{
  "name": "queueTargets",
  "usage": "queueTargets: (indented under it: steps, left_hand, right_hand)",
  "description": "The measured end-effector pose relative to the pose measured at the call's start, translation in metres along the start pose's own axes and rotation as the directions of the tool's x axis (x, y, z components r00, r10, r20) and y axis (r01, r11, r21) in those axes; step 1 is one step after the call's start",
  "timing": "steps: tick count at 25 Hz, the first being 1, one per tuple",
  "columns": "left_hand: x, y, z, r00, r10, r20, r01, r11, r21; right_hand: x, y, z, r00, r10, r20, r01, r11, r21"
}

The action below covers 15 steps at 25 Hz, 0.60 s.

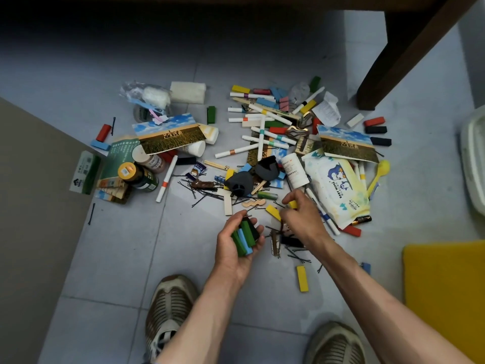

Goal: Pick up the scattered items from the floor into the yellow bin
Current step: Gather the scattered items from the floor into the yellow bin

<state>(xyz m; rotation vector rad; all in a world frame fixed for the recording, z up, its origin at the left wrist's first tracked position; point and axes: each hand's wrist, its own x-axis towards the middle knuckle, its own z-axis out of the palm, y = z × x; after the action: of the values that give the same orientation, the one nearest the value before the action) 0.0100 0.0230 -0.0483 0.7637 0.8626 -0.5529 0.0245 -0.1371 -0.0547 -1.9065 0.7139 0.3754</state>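
Your left hand (242, 239): palm up, fingers curled round a bundle of green, blue and black blocks (245, 237). Your right hand (301, 215): palm down, fingers bent over the floor (131, 245), touching a yellow block (273, 212); whether it grips one, you cannot tell. Scattered items: spread ahead of both hands, among them white markers (262, 137), black hairpins (204, 193), a baby-wipes pack (338, 185), two landscape cards (169, 134), bottles (141, 177). One more yellow block (302, 278) lies beside your right forearm. Yellow bin (446, 290): low at your right, well apart from the hands, only its near corner in view.
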Motion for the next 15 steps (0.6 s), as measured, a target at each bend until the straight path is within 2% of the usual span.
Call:
queueTargets:
  steps: [2,3,4,6,7,8,9,12,13,15]
  left_hand:
    - [-0.001,-0.004,0.002,1.000,-0.008,0.005,0.008,1.000,-0.003]
    - [-0.002,-0.005,0.003,1.000,-0.009,0.020,0.010,1.000,-0.014]
    - [-0.002,-0.005,0.004,0.999,-0.008,0.039,0.009,1.000,-0.029]
    - [-0.002,-0.002,0.003,0.998,-0.006,0.063,0.008,0.999,-0.040]
    - [-0.003,-0.001,0.002,0.998,-0.006,0.068,0.009,0.999,-0.034]
    - [-0.002,0.001,0.001,0.997,-0.007,0.071,0.009,1.000,-0.026]
    - [-0.001,0.002,0.000,0.998,-0.004,0.070,0.005,1.000,-0.017]
    - [0.000,0.006,-0.004,0.998,0.005,0.056,-0.007,1.000,0.021]
    - [0.000,0.005,-0.004,0.999,0.005,0.053,-0.007,1.000,0.028]
    - [-0.002,0.002,-0.004,0.999,0.007,0.046,-0.009,0.999,0.038]
  right_hand:
    - [-0.001,-0.003,-0.001,1.000,-0.019,-0.024,0.018,0.997,-0.069]
    - [0.000,-0.002,0.001,0.991,-0.102,-0.084,0.084,0.977,-0.196]
    - [0.000,0.000,0.004,0.968,-0.220,-0.118,0.161,0.913,-0.375]
    - [0.003,0.003,0.017,0.923,-0.385,-0.015,0.272,0.679,-0.682]
    - [0.004,0.005,0.023,0.918,-0.394,0.049,0.294,0.591,-0.751]
    - [0.005,0.006,0.027,0.918,-0.391,0.069,0.297,0.559,-0.774]
    - [0.005,0.006,0.028,0.917,-0.396,0.050,0.293,0.581,-0.759]
    - [0.004,0.004,0.023,0.904,-0.423,-0.056,0.319,0.757,-0.570]
    - [0.004,0.005,0.020,0.907,-0.421,-0.029,0.353,0.795,-0.493]
    - [0.003,0.007,0.010,0.934,-0.331,0.135,0.353,0.912,-0.209]
